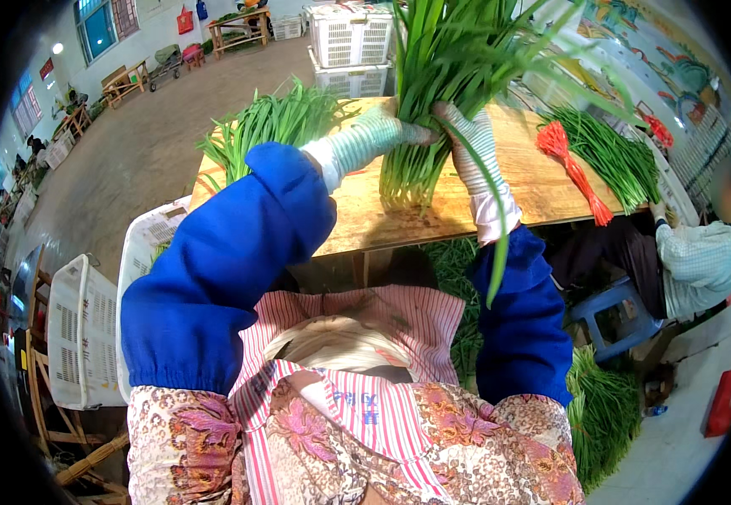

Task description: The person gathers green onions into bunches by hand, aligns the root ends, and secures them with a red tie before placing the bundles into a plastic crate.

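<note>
Both my hands, in striped knit gloves, are closed around an upright bunch of garlic chives [433,67]. Its pale stem ends point down to the wooden table [534,198], and the long green leaves fan out above. My left hand [382,132] grips the bunch from the left side. On the other side my right hand [468,145] holds it, with one loose leaf hanging down across that wrist. A looser pile of chives [273,126] lies on the table's left end. To the right, red ties [567,164] lie bundled beside another heap of chives [609,156].
White plastic crates [349,42] are stacked beyond the table, and more crates [84,332] stand at the left. A co-worker [702,261] sits at the right near a blue stool [614,316]. More greens [603,412] lie on the floor by my right side.
</note>
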The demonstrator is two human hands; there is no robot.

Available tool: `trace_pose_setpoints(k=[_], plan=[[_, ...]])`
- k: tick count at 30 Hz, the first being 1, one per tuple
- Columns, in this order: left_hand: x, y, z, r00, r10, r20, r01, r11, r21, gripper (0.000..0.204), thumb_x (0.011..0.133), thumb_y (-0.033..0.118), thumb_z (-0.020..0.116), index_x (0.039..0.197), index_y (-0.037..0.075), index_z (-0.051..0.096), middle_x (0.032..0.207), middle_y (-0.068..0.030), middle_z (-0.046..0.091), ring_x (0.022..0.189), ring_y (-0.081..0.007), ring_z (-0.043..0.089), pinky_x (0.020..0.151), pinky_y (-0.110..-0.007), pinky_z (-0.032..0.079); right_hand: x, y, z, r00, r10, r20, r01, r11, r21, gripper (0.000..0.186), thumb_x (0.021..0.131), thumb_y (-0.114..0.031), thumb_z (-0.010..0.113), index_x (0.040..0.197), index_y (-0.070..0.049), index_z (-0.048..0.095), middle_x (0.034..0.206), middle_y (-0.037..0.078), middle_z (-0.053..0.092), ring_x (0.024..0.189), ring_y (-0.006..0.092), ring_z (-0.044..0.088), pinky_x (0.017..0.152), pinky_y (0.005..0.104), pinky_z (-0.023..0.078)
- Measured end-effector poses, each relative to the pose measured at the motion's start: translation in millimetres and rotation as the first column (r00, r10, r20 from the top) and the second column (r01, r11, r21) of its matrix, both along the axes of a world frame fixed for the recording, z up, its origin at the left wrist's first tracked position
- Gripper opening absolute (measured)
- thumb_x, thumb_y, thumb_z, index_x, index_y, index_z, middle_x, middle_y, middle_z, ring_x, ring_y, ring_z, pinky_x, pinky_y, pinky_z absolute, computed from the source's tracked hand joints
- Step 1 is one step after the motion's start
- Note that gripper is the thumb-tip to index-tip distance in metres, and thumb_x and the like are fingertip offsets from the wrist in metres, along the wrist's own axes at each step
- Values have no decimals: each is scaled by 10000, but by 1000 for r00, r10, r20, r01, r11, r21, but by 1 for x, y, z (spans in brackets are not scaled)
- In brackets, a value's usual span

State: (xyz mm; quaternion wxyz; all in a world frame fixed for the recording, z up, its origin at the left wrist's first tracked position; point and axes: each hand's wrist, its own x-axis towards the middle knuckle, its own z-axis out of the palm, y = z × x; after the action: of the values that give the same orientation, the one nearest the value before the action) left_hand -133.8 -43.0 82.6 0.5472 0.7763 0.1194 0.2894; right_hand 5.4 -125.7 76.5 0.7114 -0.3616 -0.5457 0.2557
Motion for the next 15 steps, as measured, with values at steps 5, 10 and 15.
trace_pose_setpoints(k=[5, 10, 15], plan=[[-1, -7, -4, 998, -65, -16, 65, 997, -52, 502, 744, 153, 730, 1201, 46, 554, 1064, -48, 629, 970, -157, 570, 875, -310, 451, -3, 8, -17, 997, -74, -13, 75, 997, 31, 377, 859, -277, 638, 1117, -11, 567, 1001, 57, 619, 904, 151, 578, 798, 282, 465], [4, -25, 11, 973, -203, 111, 227, 929, -293, 470, 773, 216, 730, 1176, 44, 561, 1029, -39, 634, 908, -139, 602, 816, -282, 485, 1, 1, 6, 985, -55, -165, 49, 998, -38, 382, 848, -261, 631, 1100, 19, 570, 977, 84, 624, 832, 169, 595, 760, 291, 486], [11, -53, 2, 923, -240, 300, 377, 718, -585, 377, 824, 280, 681, 1107, 56, 572, 920, -37, 650, 798, -149, 641, 732, -305, 538, 8, -1, 20, 952, -285, 108, 299, 942, -150, 532, 872, -403, 571, 1136, 58, 547, 988, 177, 635, 859, 254, 614, 773, 335, 476]])
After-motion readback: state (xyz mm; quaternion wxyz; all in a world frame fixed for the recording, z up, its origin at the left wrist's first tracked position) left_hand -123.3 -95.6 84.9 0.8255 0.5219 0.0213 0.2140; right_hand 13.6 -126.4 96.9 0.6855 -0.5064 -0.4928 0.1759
